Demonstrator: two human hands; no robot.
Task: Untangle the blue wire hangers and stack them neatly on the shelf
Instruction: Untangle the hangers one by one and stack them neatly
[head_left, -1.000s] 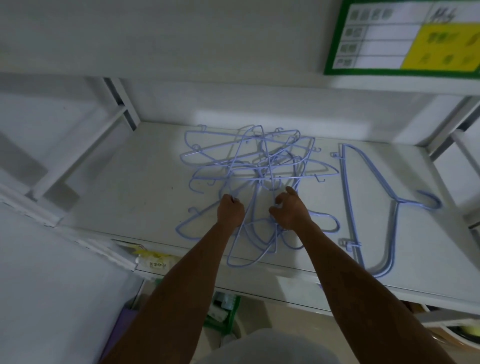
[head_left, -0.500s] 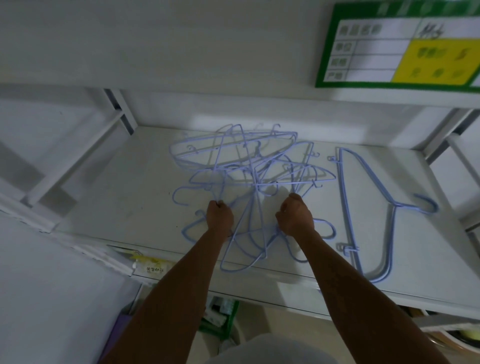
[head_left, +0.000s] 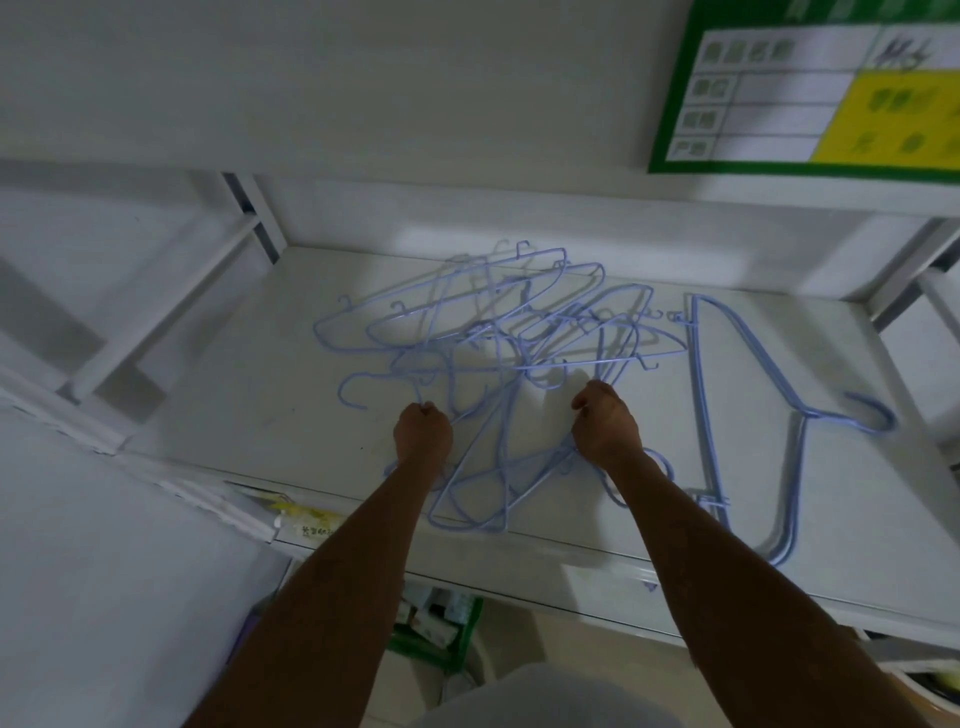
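Hangers (head_left: 483, 332) — thin blue wire, tangled; fists (head_left: 422, 434) (head_left: 605, 428) seemingly clenching strands.

Tangled blue wire hangers (head_left: 498, 343) heaped mid-shelf (head_left: 218, 415); separated hanger (head_left: 737, 395) flat at right.

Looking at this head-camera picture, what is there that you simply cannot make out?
- Head view: the writing on the green and yellow label is blurred, and the frame edge cuts it off.
- How many hangers are in the tangled pile: the wires overlap and blur.
- Which wires the left hand and right hand grip: both are fists seen from behind, fingers hidden.
- Items below the shelf: the forearms cover them.
- The neat hangers: their count is unclear.
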